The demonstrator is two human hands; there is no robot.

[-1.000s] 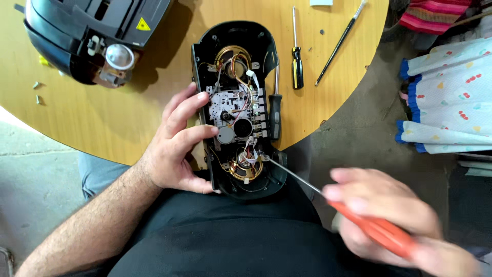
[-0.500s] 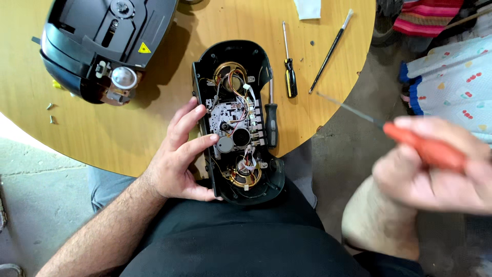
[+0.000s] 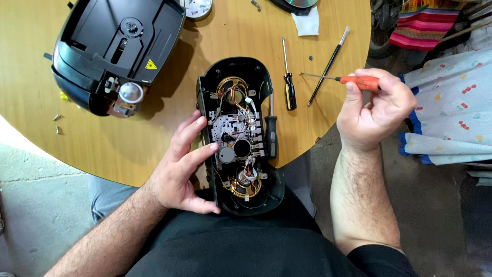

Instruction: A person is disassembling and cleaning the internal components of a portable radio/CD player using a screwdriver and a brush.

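I'd keep the left hand (image 3: 179, 172) flat, fingers spread, on the open shell (image 3: 238, 136) at the round wood table's (image 3: 128, 138) near edge, right hand (image 3: 374, 110) pinching the orange screwdriver (image 3: 353, 80) level off to the side, concrete floor (image 3: 31, 205) below.

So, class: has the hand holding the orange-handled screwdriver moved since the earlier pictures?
Yes. The right hand with the orange-handled screwdriver rose from beside the open housing's lower end to level with its top, over the table edge.
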